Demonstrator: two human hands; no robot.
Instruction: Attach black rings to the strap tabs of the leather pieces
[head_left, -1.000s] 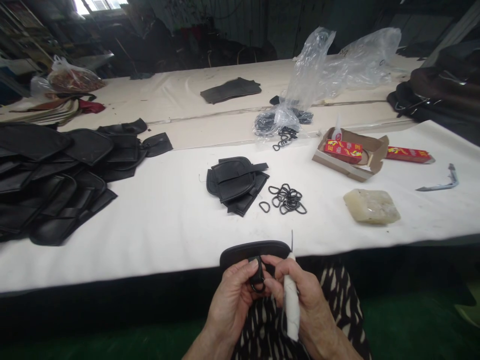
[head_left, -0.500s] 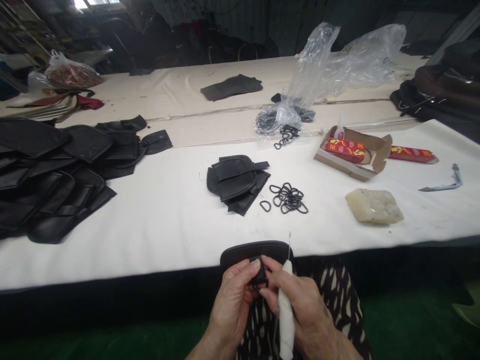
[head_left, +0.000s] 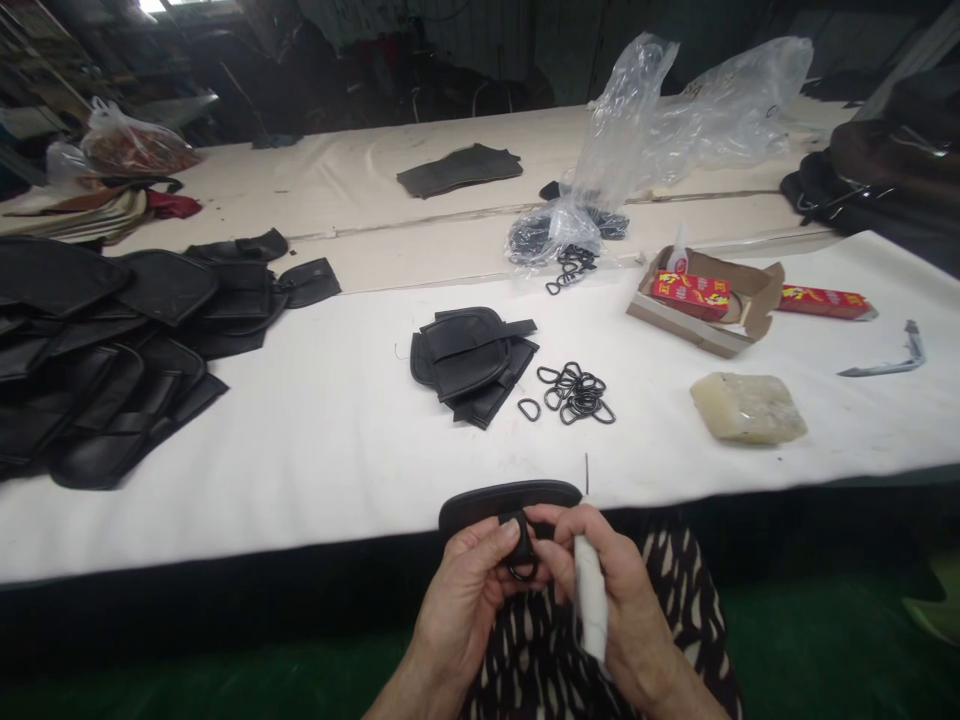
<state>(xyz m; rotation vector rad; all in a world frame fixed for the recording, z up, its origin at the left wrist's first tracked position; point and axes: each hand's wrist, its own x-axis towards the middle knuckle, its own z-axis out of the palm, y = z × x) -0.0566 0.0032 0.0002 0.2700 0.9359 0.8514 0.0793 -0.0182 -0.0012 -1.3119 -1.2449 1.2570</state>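
Observation:
My left hand [head_left: 465, 590] grips a curved black leather piece [head_left: 510, 497] at the table's front edge, with its thumb on a short strap [head_left: 514, 522]. A black D-ring [head_left: 523, 571] hangs in that strap's loop. My right hand [head_left: 611, 585] is shut around a white-wrapped awl or needle tool [head_left: 591, 600], whose thin point stands up past the leather. Its fingers touch the strap beside the ring. The lower part of the leather is hidden behind my hands.
On the white-covered table lie a black leather stack [head_left: 469, 355], loose black D-rings [head_left: 576, 395], a wax block [head_left: 748, 407], and a cardboard box [head_left: 705, 300] with red packets. Many black leather pieces [head_left: 97, 370] lie left. A plastic bag [head_left: 562, 230] lies behind.
My right hand has moved slightly right, and its fingers have come in over the strap beside the D-ring. The leather piece stays in my left hand.

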